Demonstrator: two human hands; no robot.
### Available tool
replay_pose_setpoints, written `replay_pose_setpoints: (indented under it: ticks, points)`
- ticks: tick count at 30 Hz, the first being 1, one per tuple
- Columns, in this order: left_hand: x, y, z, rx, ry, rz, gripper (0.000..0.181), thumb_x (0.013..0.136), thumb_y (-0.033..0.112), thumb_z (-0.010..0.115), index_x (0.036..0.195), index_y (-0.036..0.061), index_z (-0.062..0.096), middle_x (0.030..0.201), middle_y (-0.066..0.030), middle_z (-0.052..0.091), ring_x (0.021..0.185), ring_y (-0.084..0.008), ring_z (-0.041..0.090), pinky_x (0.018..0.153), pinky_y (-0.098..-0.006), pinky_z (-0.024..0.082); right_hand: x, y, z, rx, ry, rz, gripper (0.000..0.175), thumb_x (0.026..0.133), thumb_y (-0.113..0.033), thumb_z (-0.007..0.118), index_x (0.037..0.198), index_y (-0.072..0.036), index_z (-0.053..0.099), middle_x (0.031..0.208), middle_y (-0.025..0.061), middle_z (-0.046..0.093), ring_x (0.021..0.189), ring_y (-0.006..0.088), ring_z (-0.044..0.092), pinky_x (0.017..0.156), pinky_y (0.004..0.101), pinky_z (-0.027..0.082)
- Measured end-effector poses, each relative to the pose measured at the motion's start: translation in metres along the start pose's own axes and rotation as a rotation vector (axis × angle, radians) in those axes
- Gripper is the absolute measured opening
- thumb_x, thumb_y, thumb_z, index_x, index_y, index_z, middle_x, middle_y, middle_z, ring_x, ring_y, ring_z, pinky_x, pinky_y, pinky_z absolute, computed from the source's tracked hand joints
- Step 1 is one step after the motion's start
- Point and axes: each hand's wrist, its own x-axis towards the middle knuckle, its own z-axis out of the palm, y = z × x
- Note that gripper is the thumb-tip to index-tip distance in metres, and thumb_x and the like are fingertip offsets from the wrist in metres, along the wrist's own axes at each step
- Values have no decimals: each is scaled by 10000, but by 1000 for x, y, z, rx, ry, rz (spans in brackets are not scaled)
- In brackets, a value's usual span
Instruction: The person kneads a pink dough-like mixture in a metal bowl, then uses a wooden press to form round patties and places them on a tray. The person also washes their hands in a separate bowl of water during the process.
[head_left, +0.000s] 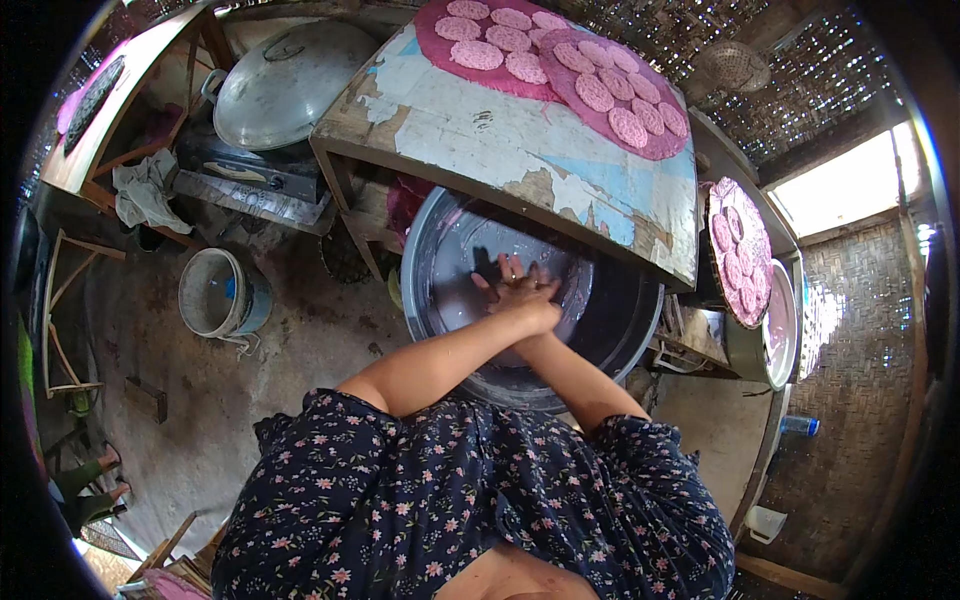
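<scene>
My hands are together inside a large dark round basin (409, 289), partly beneath a worn table. My left hand (534, 306) crosses over my right hand (504, 279), and the two overlap. Several fingers show spread apart, with a ring on one; the overlap hides which hand some of them belong to. No held object shows in either. The basin's grey inside looks wet and bears pinkish smears.
Pink patties lie on round pink cloths (555, 94) on the peeling table (450, 142). A lidded metal pot (281, 86) and a bucket (214, 292) stand at left. At right are a patty-covered round tray (739, 255) and a pale tub (784, 330). Another person's feet (112, 472) show at far left.
</scene>
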Motion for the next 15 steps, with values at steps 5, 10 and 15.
replay_pose_setpoints:
  ticks: [5, 10, 15]
  points:
    - [19, -23, -50, 322, 333, -135, 694, 834, 449, 515, 1434, 272, 212, 1514, -104, -37, 1356, -418, 101, 1068, -524, 243, -17, -13, -40, 336, 63, -152, 572, 882, -324, 428, 1405, -140, 289, 1493, 91, 158, 1384, 255, 117, 1003, 711, 41]
    - [8, -26, -50, -26, 468, -76, 715, 852, 482, 481, 1424, 125, 244, 1467, -245, 111, 1286, -443, 287, 1017, -516, 307, -6, 13, -40, 411, 194, -32, 772, 762, -434, 609, 1411, -170, 285, 1466, 152, 190, 1369, 375, 86, 947, 746, 107]
    - [-9, -15, 17, -47, 811, 401, 612, 860, 370, 486, 1374, 85, 313, 1270, -265, 441, 1158, -463, 418, 977, -523, 329, 22, 31, -2, 901, 127, 312, 858, 736, -465, 644, 1409, -112, 245, 1434, 224, 221, 1330, 443, 161, 1061, 539, 203]
